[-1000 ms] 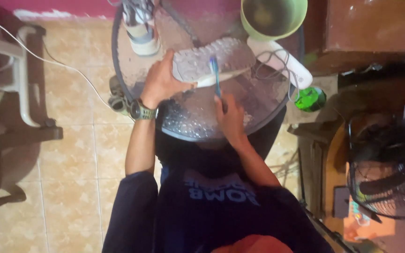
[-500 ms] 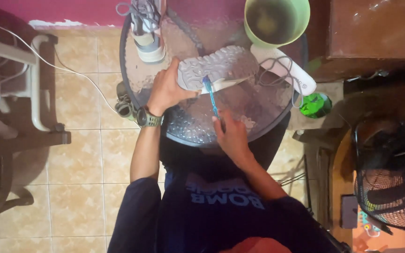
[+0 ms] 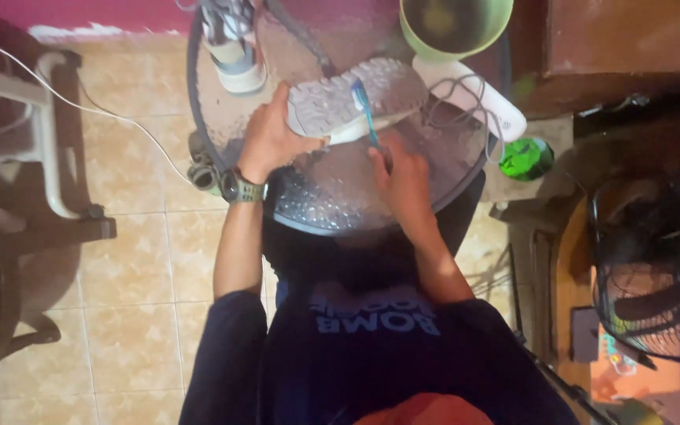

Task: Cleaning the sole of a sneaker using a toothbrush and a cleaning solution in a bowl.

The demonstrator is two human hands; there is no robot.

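Still left hand [image 3: 273, 142] gripping shoe [image 3: 356, 102]; right hand [image 3: 403, 177] clutching toothbrush [image 3: 365, 114], bristles unmoved on sole.

Dim warm indoor light; glare on wet glass table [image 3: 340, 197]; right side in deep shadow; soft, slightly blurred overall.

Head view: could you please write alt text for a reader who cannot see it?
Seen from above, the left hand holds a shoe sole-up over a round glass table while the right hand holds a blue toothbrush on the sole.
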